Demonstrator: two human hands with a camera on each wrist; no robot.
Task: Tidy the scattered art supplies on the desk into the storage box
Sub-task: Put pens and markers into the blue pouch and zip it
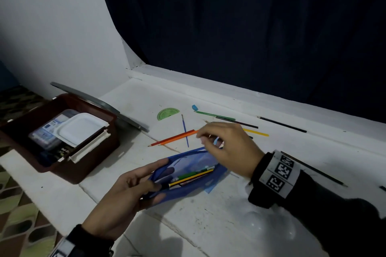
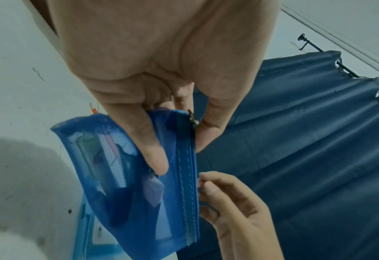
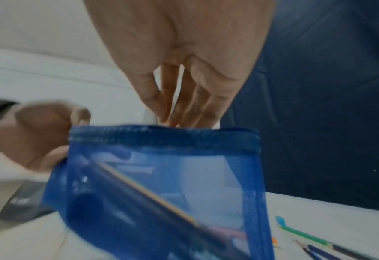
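Observation:
A blue mesh pouch [image 1: 194, 160] [image 2: 139, 211] [image 3: 161, 176] with several pencils inside is lifted just off the white desk [image 1: 208, 219]. My left hand [image 1: 154, 179] [image 2: 181, 151] grips its left end, thumb on top and fingers beneath. My right hand [image 1: 208, 140] [image 3: 161, 117] [image 2: 208, 188] hovers at the pouch's zip edge and pinches a small white item [image 3: 149, 117]; what it is I cannot tell. The brown storage box [image 1: 52, 165] stands open at the left, holding a white palette [image 1: 79, 127].
Loose on the desk behind the pouch lie a green protractor [image 1: 168, 113], a blue paintbrush [image 1: 185, 131], orange and red pencils [image 1: 173, 137], a green pencil [image 1: 215, 115], a yellow pencil [image 1: 257, 132] and a black pencil [image 1: 282, 124]. The grey lid [image 1: 100, 102] leans behind the box.

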